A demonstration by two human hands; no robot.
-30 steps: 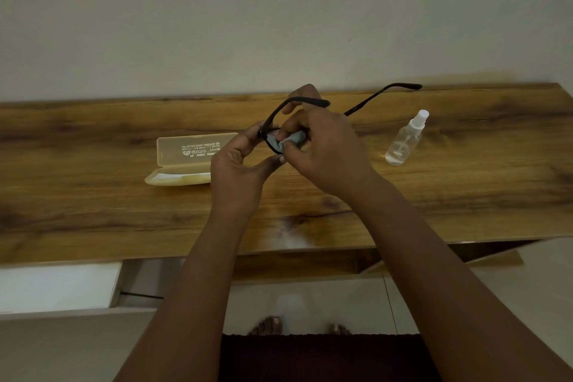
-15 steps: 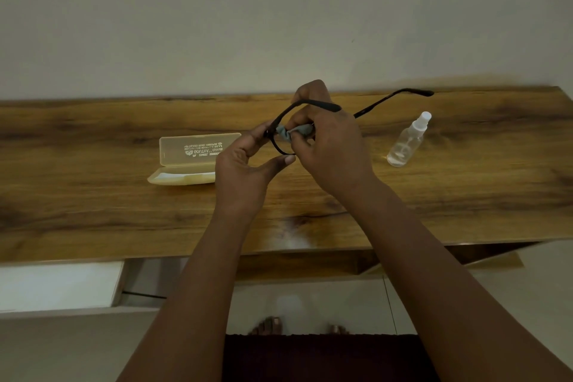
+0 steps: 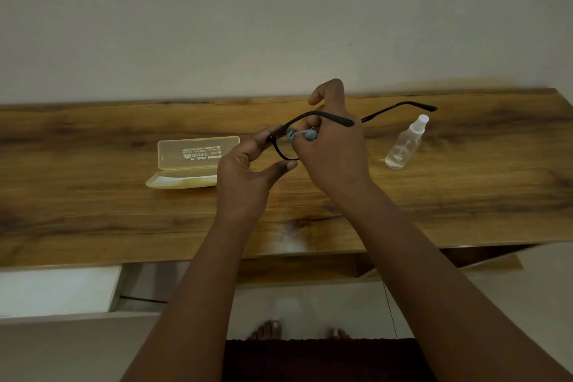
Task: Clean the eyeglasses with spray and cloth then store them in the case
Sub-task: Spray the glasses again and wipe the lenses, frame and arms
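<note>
Black-framed eyeglasses [image 3: 322, 116] are held above the wooden table [image 3: 93, 211], both temples unfolded and pointing right. My left hand [image 3: 245, 174] pinches the frame at its left edge with the fingertips. My right hand [image 3: 331, 149] pinches a small grey-blue cloth [image 3: 299, 135] against a lens; most of the cloth is hidden in the fingers. An open pale yellow case [image 3: 189, 161] lies on the table to the left, lid up. A clear spray bottle [image 3: 404, 144] with a white nozzle stands on the right.
A plain wall rises behind the table. Below the table's front edge are a white drawer front [image 3: 55, 291] at the left, a tiled floor and my bare feet [image 3: 269, 330].
Both hands and the glasses have risen slightly and shifted right. The right hand's cloth has moved up across the lens.
</note>
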